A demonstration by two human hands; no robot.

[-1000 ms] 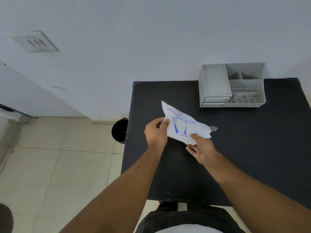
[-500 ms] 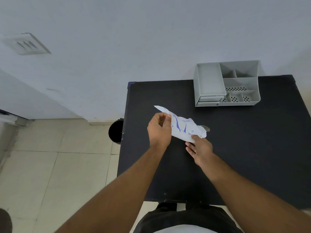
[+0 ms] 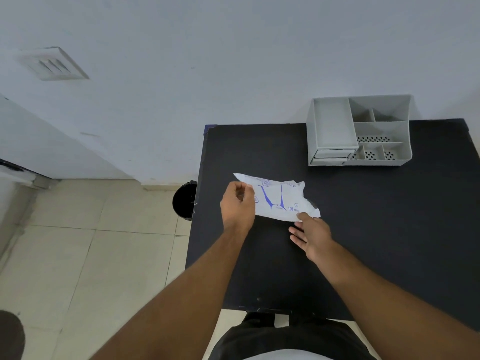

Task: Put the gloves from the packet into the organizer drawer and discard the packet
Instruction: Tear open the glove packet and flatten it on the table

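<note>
The white glove packet [image 3: 280,201] with blue print lies low over the black table [image 3: 376,242], crumpled and nearly flat. My left hand [image 3: 237,205] is shut on its left end, pinching it between thumb and fingers. My right hand [image 3: 310,233] is at the packet's lower right corner; only the thumb tip rests on the edge, and the fingers are spread flat below it. No loose gloves show. The grey organizer [image 3: 330,123] stands at the table's back, well beyond both hands, and its small drawers [image 3: 331,155] at the front left look closed.
A black bin [image 3: 185,203] stands on the tiled floor against the table's left edge, just left of my left hand. The white wall runs behind the table, with the organizer close against it. My dark trousers show below the table's near edge.
The packet has dropped from a raised, tilted hold to nearly flat over the table. My right hand has loosened from its grip on the corner and its fingers have spread.
</note>
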